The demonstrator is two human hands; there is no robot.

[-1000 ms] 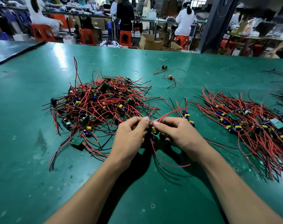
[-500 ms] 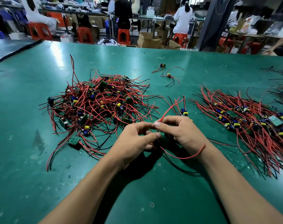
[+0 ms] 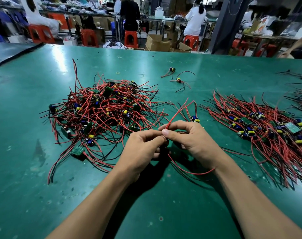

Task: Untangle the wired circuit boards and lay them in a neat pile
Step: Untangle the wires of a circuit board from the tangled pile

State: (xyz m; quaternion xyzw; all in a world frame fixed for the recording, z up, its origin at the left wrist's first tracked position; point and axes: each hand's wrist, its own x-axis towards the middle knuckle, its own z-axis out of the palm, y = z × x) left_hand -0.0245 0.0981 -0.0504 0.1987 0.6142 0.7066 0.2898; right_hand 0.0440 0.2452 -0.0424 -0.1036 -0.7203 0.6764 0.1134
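green table (image 3: 25, 195) – glare streaks | orange stools (image 3: 130, 38) | cardboard boxes (image 3: 157, 44) | dark pillar (image 3: 228, 23) – far workbenches (image 3: 101, 14)

Two hands showed: left hand (image 3: 143, 149) and right hand (image 3: 195, 144), both pinching one red wire bunch (image 3: 177, 113). Bench (image 3: 34, 169) carried two full heaps of wired boards: tangled heap (image 3: 103, 114) toward left edge, combed heap (image 3: 267, 133) toward right edge. Two singles lay toward far edge: nearer loose board (image 3: 178, 81), farther loose board (image 3: 172, 69). One rubber band (image 3: 118, 72) lay there too.

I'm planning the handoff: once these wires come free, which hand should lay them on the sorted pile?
Probably right: the right hand pinches the wires, and the sorted pile lies on its side; the left hand would cross over.
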